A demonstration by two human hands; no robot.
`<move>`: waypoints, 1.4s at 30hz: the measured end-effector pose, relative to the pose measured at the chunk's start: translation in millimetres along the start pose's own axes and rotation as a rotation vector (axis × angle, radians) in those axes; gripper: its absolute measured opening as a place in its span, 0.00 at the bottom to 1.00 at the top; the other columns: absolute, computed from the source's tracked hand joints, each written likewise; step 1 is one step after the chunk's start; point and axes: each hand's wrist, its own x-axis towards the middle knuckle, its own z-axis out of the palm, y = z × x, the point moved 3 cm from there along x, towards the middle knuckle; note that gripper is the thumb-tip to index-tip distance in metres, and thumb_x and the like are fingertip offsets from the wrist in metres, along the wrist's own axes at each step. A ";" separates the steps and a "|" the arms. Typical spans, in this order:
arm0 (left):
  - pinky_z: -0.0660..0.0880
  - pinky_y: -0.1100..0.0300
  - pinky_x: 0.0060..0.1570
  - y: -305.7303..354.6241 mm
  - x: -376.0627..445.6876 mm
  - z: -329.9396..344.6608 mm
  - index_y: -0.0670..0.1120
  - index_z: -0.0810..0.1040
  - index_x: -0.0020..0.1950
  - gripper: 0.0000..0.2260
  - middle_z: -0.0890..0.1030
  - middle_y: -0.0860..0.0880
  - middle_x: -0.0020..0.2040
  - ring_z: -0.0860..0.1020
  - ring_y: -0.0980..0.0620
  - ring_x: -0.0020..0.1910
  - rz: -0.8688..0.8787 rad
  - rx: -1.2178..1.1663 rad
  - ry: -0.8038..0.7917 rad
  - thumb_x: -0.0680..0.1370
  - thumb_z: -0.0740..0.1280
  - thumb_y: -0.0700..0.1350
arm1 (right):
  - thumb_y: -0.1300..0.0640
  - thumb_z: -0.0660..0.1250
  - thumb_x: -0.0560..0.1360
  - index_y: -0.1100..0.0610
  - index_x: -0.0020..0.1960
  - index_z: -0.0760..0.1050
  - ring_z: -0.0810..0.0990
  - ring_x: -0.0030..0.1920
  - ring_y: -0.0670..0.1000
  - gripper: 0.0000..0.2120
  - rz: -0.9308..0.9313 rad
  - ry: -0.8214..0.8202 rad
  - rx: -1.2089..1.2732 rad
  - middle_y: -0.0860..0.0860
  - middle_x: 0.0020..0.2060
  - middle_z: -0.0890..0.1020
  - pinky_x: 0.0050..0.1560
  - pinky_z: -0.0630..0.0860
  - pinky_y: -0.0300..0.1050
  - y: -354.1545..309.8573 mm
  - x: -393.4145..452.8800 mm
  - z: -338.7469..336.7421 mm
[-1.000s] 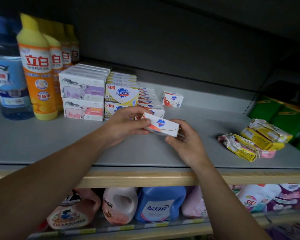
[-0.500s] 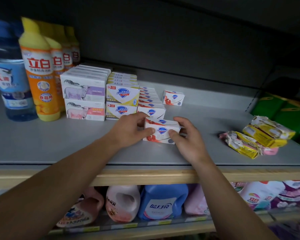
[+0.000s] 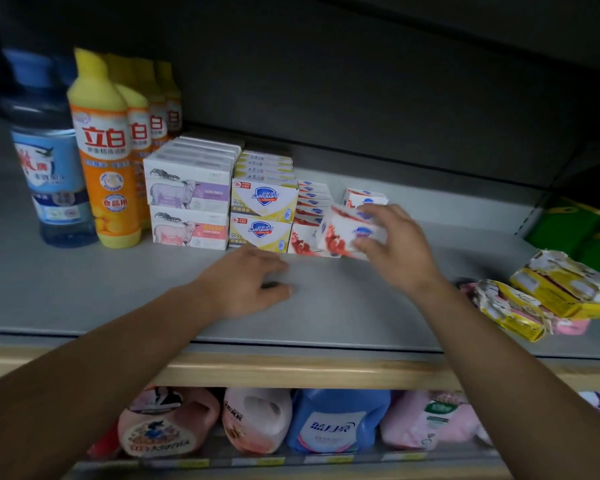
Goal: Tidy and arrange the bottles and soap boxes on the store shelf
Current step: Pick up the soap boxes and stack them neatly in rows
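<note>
My right hand [image 3: 397, 252] grips a white-and-red soap box [image 3: 340, 235], tilted, just right of the row of matching red soap boxes [image 3: 310, 216]. My left hand [image 3: 248, 284] rests on the grey shelf [image 3: 118, 289] with loosely curled fingers and holds nothing. Left of the red row stand stacked yellow Safeguard boxes [image 3: 262, 216] and white sheep-print boxes [image 3: 189, 199]. One more red-and-white box [image 3: 362, 197] stands alone behind my right hand. Orange dish-soap bottles [image 3: 106, 161] and a blue bottle [image 3: 51, 181] stand at the far left.
Crumpled yellow and pink soap packets [image 3: 541, 299] lie loose at the shelf's right. Green packages [image 3: 582, 230] sit at the far right. Pink and blue detergent jugs [image 3: 333, 420] fill the shelf below, under a wooden front edge [image 3: 291, 372].
My left hand let go of the red soap box and dropped to the shelf. My right hand carried the box back and right, up beside the red row.
</note>
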 end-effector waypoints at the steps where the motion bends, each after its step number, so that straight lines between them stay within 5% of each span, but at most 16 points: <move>1: 0.66 0.57 0.67 -0.8 -0.4 2.6 0.49 0.76 0.68 0.26 0.77 0.52 0.66 0.71 0.50 0.66 -0.016 0.011 -0.010 0.76 0.62 0.63 | 0.61 0.72 0.72 0.53 0.67 0.75 0.75 0.62 0.54 0.23 -0.004 0.040 0.007 0.53 0.62 0.76 0.60 0.67 0.38 -1.6 9.5 -2.2; 11: 0.66 0.56 0.67 -6.0 2.6 4.3 0.54 0.78 0.65 0.29 0.77 0.55 0.65 0.72 0.52 0.66 -0.058 -0.068 0.023 0.69 0.59 0.66 | 0.61 0.69 0.76 0.51 0.69 0.73 0.74 0.63 0.52 0.22 -0.008 0.027 -0.030 0.52 0.64 0.74 0.56 0.65 0.36 -16.8 92.4 37.8; 29: 0.65 0.55 0.67 -8.1 5.9 6.0 0.56 0.77 0.65 0.29 0.75 0.55 0.67 0.70 0.51 0.66 -0.081 -0.083 -0.010 0.67 0.60 0.65 | 0.59 0.67 0.78 0.51 0.73 0.68 0.74 0.63 0.52 0.24 0.010 -0.048 -0.080 0.52 0.68 0.71 0.51 0.67 0.37 -16.8 92.8 55.6; 35: 0.65 0.55 0.68 -8.8 6.0 5.8 0.55 0.78 0.65 0.29 0.75 0.55 0.67 0.69 0.51 0.67 -0.083 -0.086 -0.011 0.67 0.60 0.65 | 0.52 0.71 0.75 0.49 0.75 0.64 0.69 0.69 0.51 0.31 0.047 -0.053 -0.035 0.50 0.72 0.67 0.59 0.66 0.39 -12.4 81.8 42.9; 39: 0.65 0.54 0.68 -6.2 4.2 4.1 0.54 0.78 0.65 0.29 0.76 0.55 0.67 0.69 0.50 0.67 -0.081 -0.078 -0.014 0.68 0.60 0.64 | 0.49 0.67 0.76 0.52 0.74 0.67 0.71 0.68 0.54 0.27 0.128 0.027 -0.024 0.52 0.70 0.71 0.65 0.68 0.43 13.5 49.1 25.9; 42: 0.66 0.55 0.67 -2.0 1.9 1.7 0.52 0.78 0.65 0.29 0.77 0.54 0.66 0.71 0.49 0.66 -0.069 -0.050 -0.013 0.69 0.59 0.64 | 0.46 0.64 0.78 0.53 0.72 0.69 0.70 0.69 0.56 0.25 0.194 -0.071 -0.148 0.54 0.70 0.71 0.68 0.65 0.47 44.9 16.9 18.2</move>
